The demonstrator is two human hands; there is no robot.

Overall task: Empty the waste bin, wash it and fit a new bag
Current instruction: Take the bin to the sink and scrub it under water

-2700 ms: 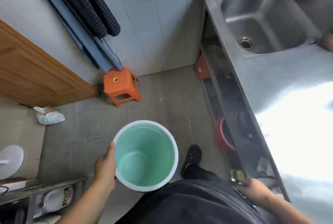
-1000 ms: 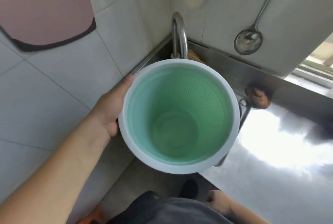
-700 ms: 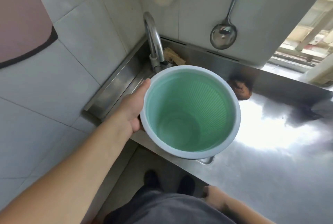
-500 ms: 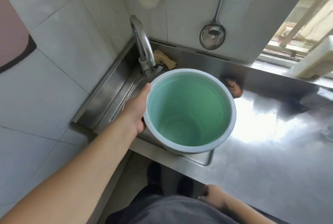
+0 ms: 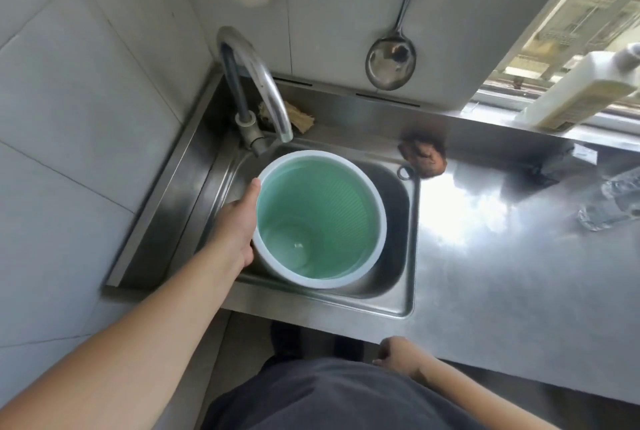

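Hands: left hand gripped the waste bin by its rim; right hand hung loosely curled, empty.
Bin: upright in the sink, mouth just short of the tap spout.
Advice: shift it beneath the spout, steady it before running water.

The left arm is extending forward, bare to the wrist. The left hand is gripping a rim, thumb lying along it, fingers hidden below. The right hand is hanging low near the waist, fingers loosely curled, holding nothing.
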